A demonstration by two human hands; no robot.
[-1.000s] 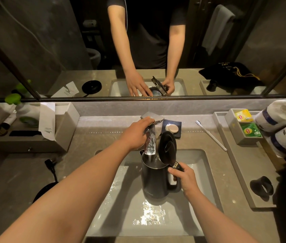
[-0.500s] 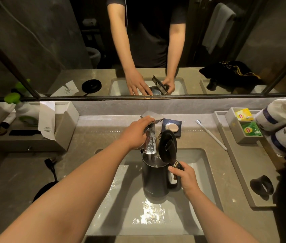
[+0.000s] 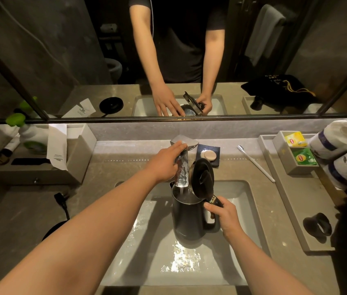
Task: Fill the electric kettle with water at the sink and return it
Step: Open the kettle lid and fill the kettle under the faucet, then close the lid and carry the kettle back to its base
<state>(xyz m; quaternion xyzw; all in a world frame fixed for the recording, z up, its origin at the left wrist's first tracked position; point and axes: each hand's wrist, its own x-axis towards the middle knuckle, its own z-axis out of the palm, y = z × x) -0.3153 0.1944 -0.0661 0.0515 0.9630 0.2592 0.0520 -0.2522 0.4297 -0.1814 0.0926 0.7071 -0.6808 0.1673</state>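
Note:
A dark electric kettle (image 3: 186, 218) stands upright over the white sink basin (image 3: 238, 201), its round lid (image 3: 202, 177) flipped open. My right hand (image 3: 223, 216) grips the kettle's handle. A chrome faucet (image 3: 184, 160) runs a stream of water down into the kettle's mouth. My left hand (image 3: 165, 161) rests on the flat faucet lever, fingers laid over its top. The kettle's round black base (image 3: 53, 229) with its cord and plug lies on the counter at the left, partly hidden by my left arm.
A soap dish (image 3: 208, 155) sits behind the faucet and a white toothbrush (image 3: 255, 163) lies to its right. A grey tray (image 3: 291, 194) at the right holds tea bags, paper rolls (image 3: 338, 137) and a black object (image 3: 317, 226). A box with bottles (image 3: 38, 158) stands at the left.
Both hands and the kettle stay in place. Water keeps running into the kettle.

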